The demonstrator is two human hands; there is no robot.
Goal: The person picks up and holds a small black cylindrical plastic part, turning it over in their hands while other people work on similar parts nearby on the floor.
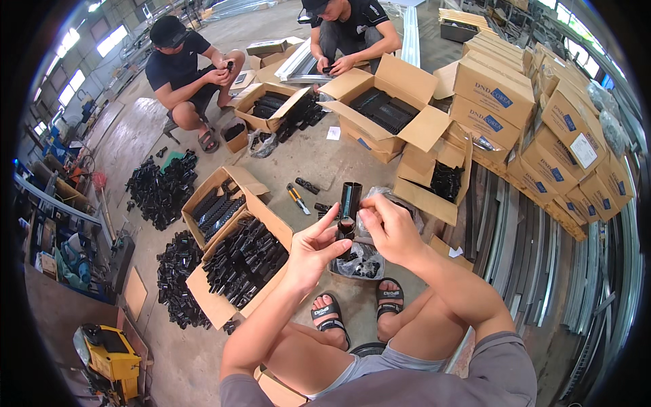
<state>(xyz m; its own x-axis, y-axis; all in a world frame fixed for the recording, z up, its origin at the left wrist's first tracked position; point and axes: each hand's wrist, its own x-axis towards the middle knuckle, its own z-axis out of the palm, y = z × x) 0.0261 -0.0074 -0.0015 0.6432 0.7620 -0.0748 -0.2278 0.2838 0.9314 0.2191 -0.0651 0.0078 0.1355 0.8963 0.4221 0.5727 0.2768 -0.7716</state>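
Note:
In front of my knees I hold an upright black tube-shaped plastic part (350, 197). My left hand (315, 247) pinches its lower end between thumb and fingers. My right hand (393, 227) is closed at its right side, with the fingertips against or very near it; what those fingers hold, if anything, is hidden. Just below the hands sits a clear plastic bag of small black pieces (363, 263). To the left, an open cardboard box (285, 234) is filled with similar black parts (245, 261).
A yellow-handled cutter knife (297, 198) lies on the floor beyond my hands. Loose black parts (163, 190) are heaped at left. Two people (180, 81) crouch across from me near open boxes (369, 136). Stacked cartons (491, 102) and long metal profiles (515, 244) lie at right.

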